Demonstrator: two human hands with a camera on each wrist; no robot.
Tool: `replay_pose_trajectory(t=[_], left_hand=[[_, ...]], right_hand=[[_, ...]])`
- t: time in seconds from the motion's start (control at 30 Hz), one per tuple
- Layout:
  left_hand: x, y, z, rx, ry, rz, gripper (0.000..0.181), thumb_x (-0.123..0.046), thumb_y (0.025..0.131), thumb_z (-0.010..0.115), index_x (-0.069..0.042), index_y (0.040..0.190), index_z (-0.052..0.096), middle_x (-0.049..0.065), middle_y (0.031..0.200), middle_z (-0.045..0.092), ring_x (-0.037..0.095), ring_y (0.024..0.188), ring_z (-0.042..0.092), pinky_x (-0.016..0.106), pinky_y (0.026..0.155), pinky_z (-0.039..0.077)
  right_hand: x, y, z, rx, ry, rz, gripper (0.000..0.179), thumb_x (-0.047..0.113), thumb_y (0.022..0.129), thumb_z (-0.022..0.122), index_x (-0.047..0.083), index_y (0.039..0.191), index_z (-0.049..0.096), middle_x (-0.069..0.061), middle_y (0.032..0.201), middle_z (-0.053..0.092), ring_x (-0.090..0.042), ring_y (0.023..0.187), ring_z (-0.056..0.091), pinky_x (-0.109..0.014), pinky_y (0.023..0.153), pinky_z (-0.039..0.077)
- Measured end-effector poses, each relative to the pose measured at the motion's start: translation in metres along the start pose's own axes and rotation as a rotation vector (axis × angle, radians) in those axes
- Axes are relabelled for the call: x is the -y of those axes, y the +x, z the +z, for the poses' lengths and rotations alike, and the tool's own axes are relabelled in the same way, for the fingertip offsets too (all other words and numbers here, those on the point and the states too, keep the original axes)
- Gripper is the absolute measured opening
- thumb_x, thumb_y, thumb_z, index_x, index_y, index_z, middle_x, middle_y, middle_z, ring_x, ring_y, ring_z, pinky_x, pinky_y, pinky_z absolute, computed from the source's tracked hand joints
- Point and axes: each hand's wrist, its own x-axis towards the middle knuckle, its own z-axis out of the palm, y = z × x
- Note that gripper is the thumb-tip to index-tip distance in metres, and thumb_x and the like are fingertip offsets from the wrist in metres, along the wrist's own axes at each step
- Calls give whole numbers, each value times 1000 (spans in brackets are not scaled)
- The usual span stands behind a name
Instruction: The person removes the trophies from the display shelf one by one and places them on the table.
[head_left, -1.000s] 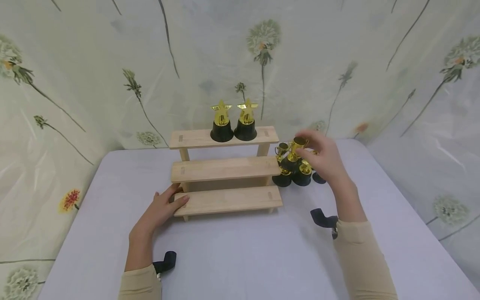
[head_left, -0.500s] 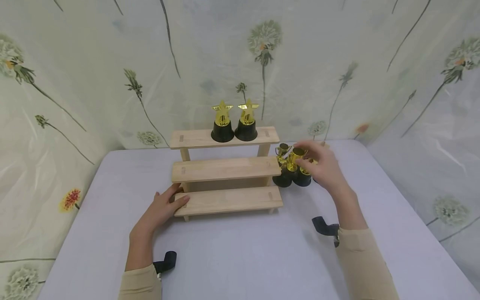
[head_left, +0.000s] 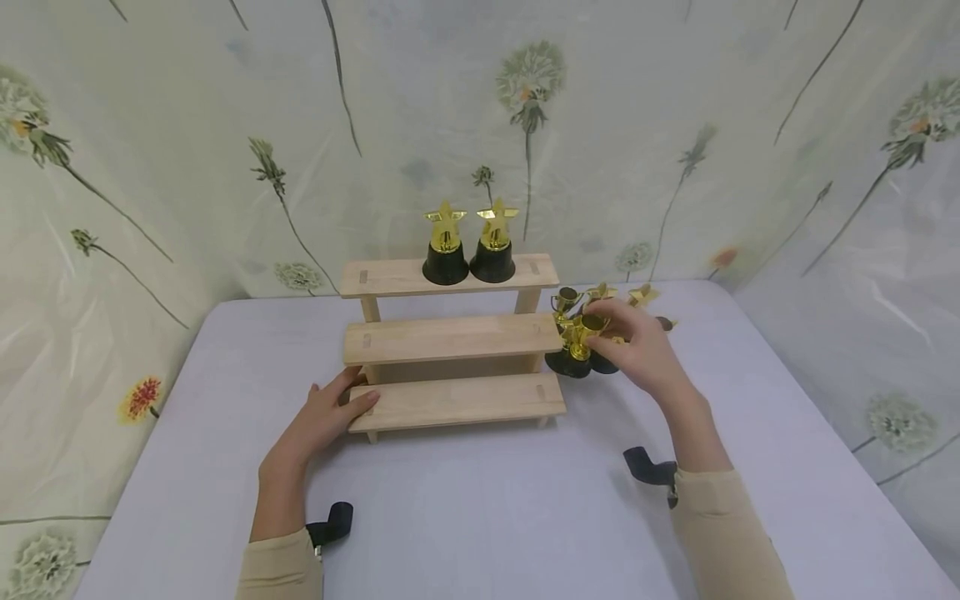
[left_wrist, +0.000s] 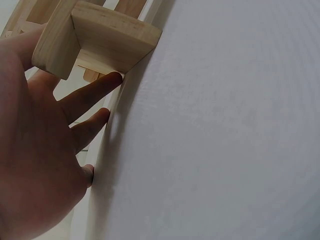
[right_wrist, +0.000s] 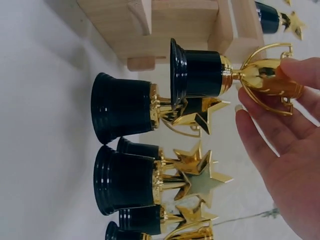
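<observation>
My left hand (head_left: pixel 318 421) holds the left end of a three-step wooden stand (head_left: pixel 450 400). Its thumb lies on the lowest step, and in the left wrist view the fingers (left_wrist: pixel 90 95) reach beside the board's end. To the stand's right, my right hand (head_left: pixel 637 343) pinches a gold trophy cup (right_wrist: pixel 265 75) by its bowl between thumb and fingers. The cup's black base (right_wrist: pixel 202 72) is raised beside the star trophies (right_wrist: pixel 125 177) in the right wrist view. From the head it overlaps the front trophies and hides part of them.
Two gold star trophies (head_left: pixel 492 250) with black bases stand side by side on the top step. Another cup trophy (head_left: pixel 566 302) stands behind the right end of the stand, among several trophies on the white table (head_left: pixel 480 517). A flower-patterned sheet (head_left: pixel 420 100) hangs behind.
My right hand has lowered the trophy cup and brought it slightly left and toward me, uncovering star trophies behind. My left hand stays on the stand.
</observation>
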Motion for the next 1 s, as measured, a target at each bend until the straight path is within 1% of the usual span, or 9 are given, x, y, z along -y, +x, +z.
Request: replay_pose_trajectory(t=[0.23, 0.4, 0.5, 0.63, 0.73, 0.87, 1.0], left_hand=[[0, 0, -1, -2, 5, 4, 82, -65, 94, 51, -22, 159, 24, 8, 159, 39, 54, 150, -9, 74, 117, -1], [0, 0, 0, -4, -1, 9, 82, -64, 94, 51, -22, 159, 24, 9, 158, 40, 53, 150, -9, 73, 118, -3], [1, 0, 0, -5, -5, 16, 81, -63, 95, 52, -21, 159, 25, 10, 158, 41, 52, 151, -7, 71, 119, -4], [1, 1, 1, -5, -11, 16, 80, -62, 95, 52, -22, 159, 25, 10, 158, 41, 51, 151, -7, 70, 119, -5], [1, 1, 1, -4, -9, 13, 80, -62, 95, 52, -22, 159, 24, 9, 158, 41, 52, 151, -8, 71, 118, -5], [1, 0, 0, -3, -8, 10, 80, -62, 95, 52, -23, 159, 24, 9, 159, 40, 52, 151, -9, 71, 118, -5], [1, 0, 0, -4, -10, 13, 81, -62, 95, 52, -23, 159, 24, 9, 158, 41, 51, 151, -8, 70, 119, -5]], right_hand=[[-8, -6, 3, 68, -38, 69, 35, 12, 92, 68, 10, 126, 62, -10, 126, 65, -32, 106, 67, -47, 91, 55], [-12, -9, 7, 115, -44, 104, 36, 10, 91, 68, 12, 127, 62, -9, 128, 65, -34, 111, 66, -51, 93, 55], [-14, -11, 10, 131, -43, 108, 38, 8, 89, 68, 10, 127, 61, -10, 129, 64, -36, 113, 65, -52, 95, 55], [-16, -12, 12, 142, -52, 114, 40, 8, 88, 69, 10, 127, 62, -11, 130, 64, -36, 111, 66, -52, 94, 55], [-19, -13, 13, 155, -64, 118, 39, 7, 88, 69, 10, 126, 62, -12, 129, 64, -37, 111, 66, -53, 93, 55], [-23, -14, 15, 178, -75, 107, 40, 5, 88, 69, 7, 127, 60, -15, 130, 63, -39, 114, 64, -53, 95, 54], [-25, -14, 17, 202, -75, 120, 41, 5, 88, 70, 8, 127, 60, -15, 130, 63, -39, 114, 64, -53, 97, 54]])
